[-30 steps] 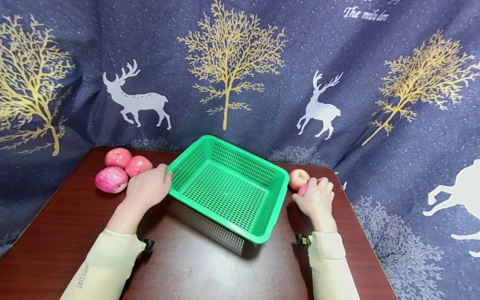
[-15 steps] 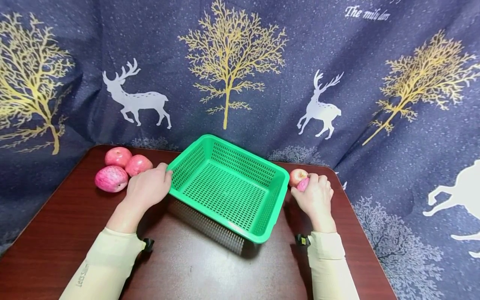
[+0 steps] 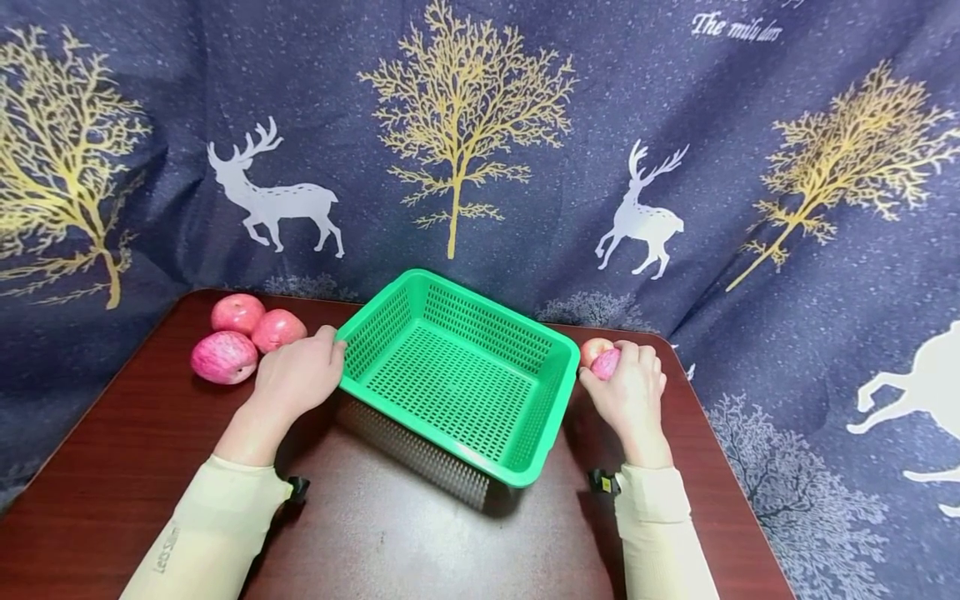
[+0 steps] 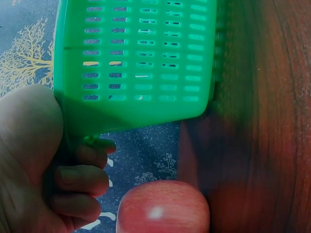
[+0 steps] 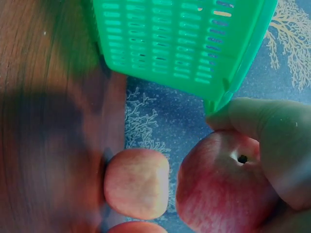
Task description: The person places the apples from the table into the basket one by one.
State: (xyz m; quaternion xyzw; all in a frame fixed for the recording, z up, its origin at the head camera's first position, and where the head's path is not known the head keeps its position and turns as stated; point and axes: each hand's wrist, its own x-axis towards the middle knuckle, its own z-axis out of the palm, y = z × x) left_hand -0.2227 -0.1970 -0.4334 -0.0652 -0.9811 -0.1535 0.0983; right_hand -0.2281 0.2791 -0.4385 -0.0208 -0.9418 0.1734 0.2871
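Gripping a firm, smooth apple (image 3: 604, 363) mid-right, right hand (image 3: 632, 395) wrapped round it; left hand (image 3: 298, 377) clamps the light basket (image 3: 457, 375) rim

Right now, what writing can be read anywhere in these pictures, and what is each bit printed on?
"The mily dars", or close to it: white script on the dark blue backdrop cloth, top right of the head view; the last letters are too small to be sure of.
"Let's Slim", roughly: small print running along the left sleeve; blurred, so uncertain.
Green basket, apples and table: no writing visible.
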